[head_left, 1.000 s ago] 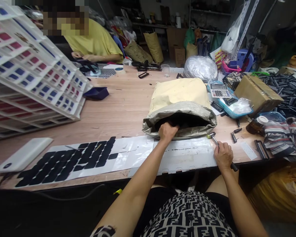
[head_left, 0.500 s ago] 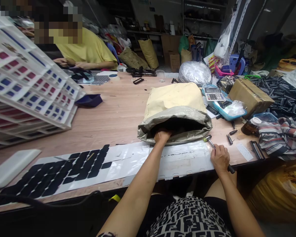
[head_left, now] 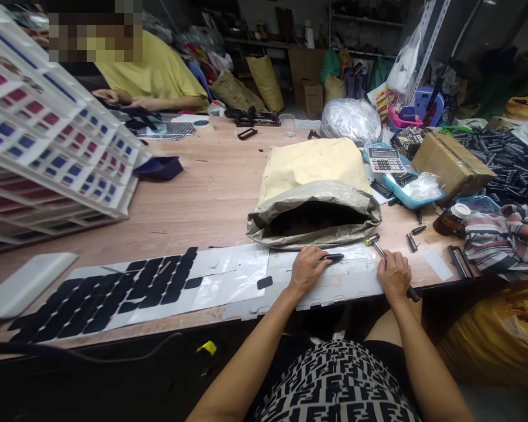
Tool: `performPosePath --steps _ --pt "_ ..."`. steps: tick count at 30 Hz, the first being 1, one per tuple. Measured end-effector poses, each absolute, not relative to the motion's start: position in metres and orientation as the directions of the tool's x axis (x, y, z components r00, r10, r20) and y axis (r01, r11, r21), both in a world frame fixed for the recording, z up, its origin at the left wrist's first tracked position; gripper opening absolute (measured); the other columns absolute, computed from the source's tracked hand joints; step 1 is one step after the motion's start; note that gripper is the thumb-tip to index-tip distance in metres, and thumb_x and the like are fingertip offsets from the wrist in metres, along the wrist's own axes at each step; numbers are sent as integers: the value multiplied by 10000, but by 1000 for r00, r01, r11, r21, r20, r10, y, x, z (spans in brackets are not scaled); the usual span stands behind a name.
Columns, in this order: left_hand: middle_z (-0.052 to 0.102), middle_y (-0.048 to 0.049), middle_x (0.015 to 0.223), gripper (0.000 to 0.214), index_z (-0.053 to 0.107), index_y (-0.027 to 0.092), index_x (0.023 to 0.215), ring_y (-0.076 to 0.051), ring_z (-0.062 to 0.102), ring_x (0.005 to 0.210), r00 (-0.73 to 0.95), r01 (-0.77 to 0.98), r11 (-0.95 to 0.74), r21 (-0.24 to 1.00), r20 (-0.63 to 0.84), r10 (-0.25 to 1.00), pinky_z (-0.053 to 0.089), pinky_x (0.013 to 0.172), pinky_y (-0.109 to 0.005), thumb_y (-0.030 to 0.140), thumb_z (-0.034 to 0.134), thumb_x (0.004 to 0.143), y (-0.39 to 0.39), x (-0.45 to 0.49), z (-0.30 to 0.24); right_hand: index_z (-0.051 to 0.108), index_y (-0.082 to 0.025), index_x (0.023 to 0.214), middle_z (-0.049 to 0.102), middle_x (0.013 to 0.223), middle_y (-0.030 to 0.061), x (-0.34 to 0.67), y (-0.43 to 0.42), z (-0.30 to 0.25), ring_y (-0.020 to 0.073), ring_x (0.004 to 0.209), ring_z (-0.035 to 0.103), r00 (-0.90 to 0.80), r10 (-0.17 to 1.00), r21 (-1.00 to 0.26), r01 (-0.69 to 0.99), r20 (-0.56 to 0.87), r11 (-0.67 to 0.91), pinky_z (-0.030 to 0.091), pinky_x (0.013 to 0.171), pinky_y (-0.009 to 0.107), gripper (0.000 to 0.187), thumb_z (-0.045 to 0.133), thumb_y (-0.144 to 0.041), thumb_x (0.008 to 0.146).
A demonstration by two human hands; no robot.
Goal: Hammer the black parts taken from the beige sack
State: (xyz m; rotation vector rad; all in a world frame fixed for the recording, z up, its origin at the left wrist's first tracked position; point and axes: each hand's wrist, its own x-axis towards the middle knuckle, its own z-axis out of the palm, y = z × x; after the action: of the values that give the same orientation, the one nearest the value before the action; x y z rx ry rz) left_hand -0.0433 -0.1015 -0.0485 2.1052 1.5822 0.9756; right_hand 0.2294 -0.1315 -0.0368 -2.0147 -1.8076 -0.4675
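My left hand point(head_left: 308, 271) is closed on a slim black piece point(head_left: 333, 258), held low over the white board point(head_left: 334, 284) at the table's front edge. A small hammer point(head_left: 379, 249) with a yellow-green tip is gripped in my right hand point(head_left: 395, 274), its head resting near the board's far right corner. Just behind my hands lies a cream sack point(head_left: 314, 164), its grey rolled mouth facing me and its inside dark. One rounded black pad point(head_left: 264, 283) lies left of my left hand. Farther left, rows of similar black pads point(head_left: 114, 293) cover a white sheet.
A white plastic crate point(head_left: 66, 135) leans at the left beside a dark blue tray point(head_left: 158, 168). A calculator point(head_left: 385, 159), cardboard box point(head_left: 451, 161) and brown bottle point(head_left: 451, 220) stand right. Across the table sits a person in a yellow shirt point(head_left: 158, 64).
My left hand has come out of the sack's mouth and down onto the board, now with a slim black piece. The single black pad now shows. My right hand still holds the hammer.
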Motion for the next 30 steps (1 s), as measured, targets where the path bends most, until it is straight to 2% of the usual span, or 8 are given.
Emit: performPosePath --steps 5,10,12,17,20,25,30 --pt "673 -45 980 236 731 233 1054 -234 560 927 173 709 -308 634 266 948 448 875 -379 320 752 835 -96 -35 -55 693 -190 1107 619 915 73 229 -131 -35 224 847 486 123 871 -71 992 477 -102 315 705 332 243 542 -210 917" --pt "673 -20 959 151 749 251 955 -220 550 921 137 669 -229 707 185 973 430 874 -373 304 765 814 -86 -32 -53 710 -185 1135 637 920 85 235 -128 -34 234 857 518 120 883 -116 990 453 -75 359 724 335 280 521 -218 931" --pt "680 -13 955 158 750 257 962 -220 549 931 136 654 -215 725 167 976 425 884 -373 285 767 807 -84 -32 -53 719 -188 1141 651 917 85 237 -128 -33 235 864 545 131 888 -208 977 440 -41 394 744 336 299 509 -220 931" --pt "693 -13 949 162 750 251 957 -223 553 949 145 641 -213 738 156 977 414 903 -375 289 773 802 -84 -33 -54 704 -180 1172 692 999 94 220 -140 -27 229 935 639 136 914 -561 820 383 113 492 836 339 327 479 -289 961" --pt "698 -10 945 166 753 252 955 -226 555 969 143 635 -202 746 143 979 404 911 -378 294 783 797 -84 -34 -54 702 -197 1169 701 1026 90 198 -153 -20 223 981 664 40 941 -661 722 336 205 515 896 340 307 497 -309 970" --pt "694 -7 944 166 763 268 962 -223 547 967 150 633 -206 746 142 978 393 917 -382 304 783 801 -84 -35 -53 692 -197 1176 697 1015 88 179 -162 -16 215 965 670 -46 937 -674 683 347 283 528 904 343 295 493 -288 979" --pt "689 -6 930 139 767 268 935 -221 544 968 145 632 -196 749 135 980 390 915 -380 296 788 800 -84 -34 -52 706 -202 1138 697 959 79 180 -160 -14 217 911 672 -40 948 -660 709 316 250 539 856 347 281 501 -288 965"
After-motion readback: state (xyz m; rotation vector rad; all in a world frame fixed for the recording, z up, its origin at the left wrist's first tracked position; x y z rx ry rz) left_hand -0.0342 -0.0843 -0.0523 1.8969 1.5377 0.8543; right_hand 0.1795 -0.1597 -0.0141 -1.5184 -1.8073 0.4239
